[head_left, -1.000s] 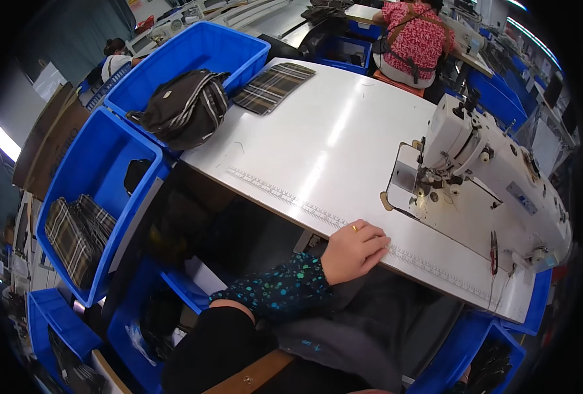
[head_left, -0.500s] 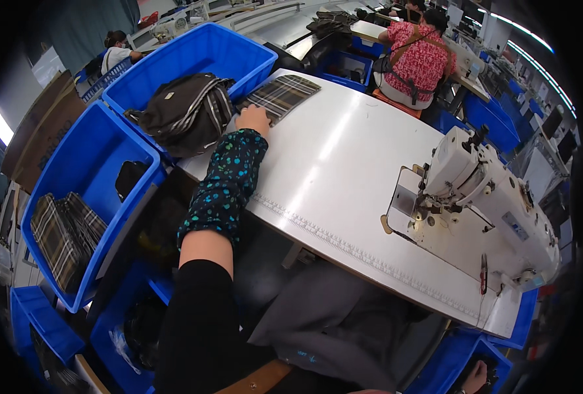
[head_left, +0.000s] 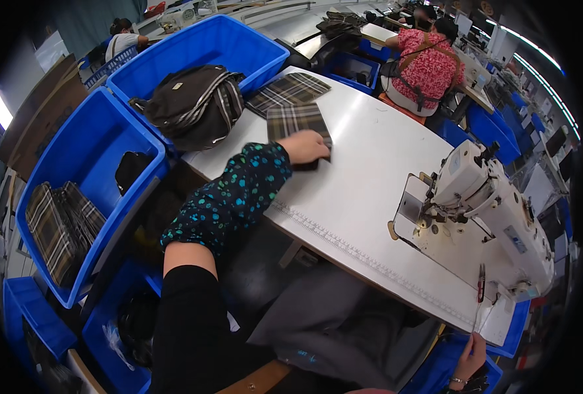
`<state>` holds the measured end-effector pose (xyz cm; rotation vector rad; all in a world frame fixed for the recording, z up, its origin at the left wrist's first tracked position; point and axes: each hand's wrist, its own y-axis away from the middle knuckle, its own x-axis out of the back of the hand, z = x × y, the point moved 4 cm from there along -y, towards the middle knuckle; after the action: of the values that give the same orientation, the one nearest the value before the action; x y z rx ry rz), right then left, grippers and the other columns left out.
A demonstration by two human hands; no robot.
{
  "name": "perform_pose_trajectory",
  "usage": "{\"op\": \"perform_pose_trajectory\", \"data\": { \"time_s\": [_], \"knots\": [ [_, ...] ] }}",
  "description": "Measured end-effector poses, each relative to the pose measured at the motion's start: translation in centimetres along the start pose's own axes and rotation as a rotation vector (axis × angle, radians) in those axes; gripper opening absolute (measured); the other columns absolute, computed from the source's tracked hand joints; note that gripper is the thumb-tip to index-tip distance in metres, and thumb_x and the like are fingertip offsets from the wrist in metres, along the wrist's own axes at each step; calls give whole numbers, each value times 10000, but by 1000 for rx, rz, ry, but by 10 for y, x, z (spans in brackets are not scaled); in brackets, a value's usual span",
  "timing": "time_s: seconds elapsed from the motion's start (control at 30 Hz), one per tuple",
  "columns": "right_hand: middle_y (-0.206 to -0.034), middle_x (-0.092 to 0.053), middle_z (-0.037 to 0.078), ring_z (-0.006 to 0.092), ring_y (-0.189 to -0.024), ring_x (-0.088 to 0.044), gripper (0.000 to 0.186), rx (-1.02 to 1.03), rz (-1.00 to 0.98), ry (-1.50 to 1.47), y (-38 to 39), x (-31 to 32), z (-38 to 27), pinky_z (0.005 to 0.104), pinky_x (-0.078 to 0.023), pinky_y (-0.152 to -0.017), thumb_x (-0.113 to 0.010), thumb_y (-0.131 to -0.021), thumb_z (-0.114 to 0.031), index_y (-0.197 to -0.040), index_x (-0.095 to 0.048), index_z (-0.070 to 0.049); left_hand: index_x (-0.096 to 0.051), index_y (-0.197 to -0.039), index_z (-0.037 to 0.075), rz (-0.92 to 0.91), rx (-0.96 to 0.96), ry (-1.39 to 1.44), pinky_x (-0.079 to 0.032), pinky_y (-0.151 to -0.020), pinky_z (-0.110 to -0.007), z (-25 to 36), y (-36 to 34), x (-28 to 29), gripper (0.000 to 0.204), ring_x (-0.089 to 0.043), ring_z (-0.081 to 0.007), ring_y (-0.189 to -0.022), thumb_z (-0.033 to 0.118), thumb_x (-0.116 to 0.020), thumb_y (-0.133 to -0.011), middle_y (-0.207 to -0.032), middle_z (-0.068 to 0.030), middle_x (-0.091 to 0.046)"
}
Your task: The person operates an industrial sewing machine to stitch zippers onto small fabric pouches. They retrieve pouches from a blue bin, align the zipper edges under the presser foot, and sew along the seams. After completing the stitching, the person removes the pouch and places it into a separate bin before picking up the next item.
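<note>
My left hand (head_left: 304, 148), in a speckled sleeve, grips a plaid fabric piece (head_left: 294, 118) on the white table (head_left: 354, 171). Another plaid piece (head_left: 288, 90) lies just behind it, beside a dark brown bag with striped trim (head_left: 193, 105) on a bin rim. My right hand (head_left: 470, 356), with a bracelet, is closed by the table's front right corner, near a thin cord hanging from red-handled snips (head_left: 481, 282); I cannot make out what it holds. A white sewing machine (head_left: 475, 197) stands on the table's right.
Blue bins (head_left: 117, 187) line the left, with folded plaid fabric (head_left: 61, 233) in one; more stand low at right. A co-worker in a red patterned top (head_left: 423, 69) sits ahead, another in white (head_left: 120, 46) at far left. Grey fabric (head_left: 317, 322) lies below the table edge.
My left hand went from the front edge to the back-left plaid fabric, then drew a piece toward me and right. My right hand has risen from the lower right to the table corner.
</note>
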<state>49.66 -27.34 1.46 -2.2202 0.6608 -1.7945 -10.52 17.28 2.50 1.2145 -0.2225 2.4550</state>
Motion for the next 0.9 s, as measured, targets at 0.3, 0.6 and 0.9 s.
{"op": "perform_pose_trajectory", "data": {
  "time_s": [0.3, 0.6, 0.9],
  "knots": [
    [-1407, -641, 171, 390, -1222, -624, 552, 633, -193, -424, -92, -116, -340, 473, -484, -1051, -787, -858, -138, -1376, -632, -27, -638, -1222, 50, -212, -29, 893, -530, -808, -270, 112, 67, -126, 339, -603, -91, -943, 351, -640, -1068, -1073, -5, -660],
    [-1399, -677, 155, 411, -1306, -597, 388, 489, -123, -307, -96, -151, -304, 506, -447, -1106, -770, -904, -205, -1226, -696, -3, -745, -1072, 45, 912, 208, -531, -551, -879, -493, -24, 106, 120, 300, -690, -374, -1045, 315, -736, -943, -1091, -144, -732],
    [-1431, -658, 152, 407, -1365, -564, 363, 464, -111, -307, -94, -154, -287, 532, -409, -1144, -748, -937, -197, -1242, -676, -12, -763, -1016, 93, 609, 689, -596, -520, -851, -499, -109, 170, 177, 499, -739, -331, -1005, 567, -779, -860, -989, -133, -782]
  ]
}}
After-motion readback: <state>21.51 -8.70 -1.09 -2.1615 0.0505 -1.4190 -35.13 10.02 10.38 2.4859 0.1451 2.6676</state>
